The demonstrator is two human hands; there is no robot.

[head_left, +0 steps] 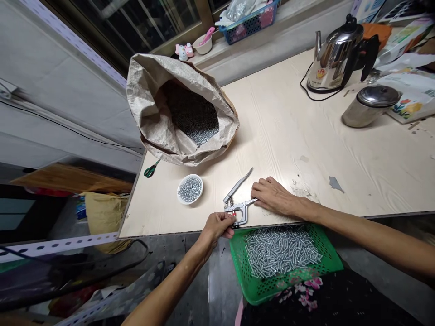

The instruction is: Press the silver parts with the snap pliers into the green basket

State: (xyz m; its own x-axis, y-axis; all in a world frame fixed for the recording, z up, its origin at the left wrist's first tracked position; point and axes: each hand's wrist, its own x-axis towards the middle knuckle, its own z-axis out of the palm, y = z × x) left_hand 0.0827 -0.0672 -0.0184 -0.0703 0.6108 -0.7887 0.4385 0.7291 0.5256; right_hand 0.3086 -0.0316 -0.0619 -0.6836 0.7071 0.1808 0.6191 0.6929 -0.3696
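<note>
Silver-grey hand pliers (242,206) with a spring and a small red part lie at the table's front edge, their handles spread apart. My right hand (272,194) has its fingers closed on the end of the lower handle. At the jaw end, my left hand (217,225) is closed in a pinch; whatever lies between its fingertips is too small or hidden to name. A white bowl (190,203) of small silvery metal pieces stands left of the pliers. Below the table edge, a green basket (253,295) holds many short silvery metal pieces.
A large open paper sack (146,102) of metal pieces stands behind the bowl. Green-handled scissors (150,170) lie at the left. A kettle (335,56) and a lidded metal canister (369,106) stand at the back right. A blue basket (249,27) sits on the windowsill.
</note>
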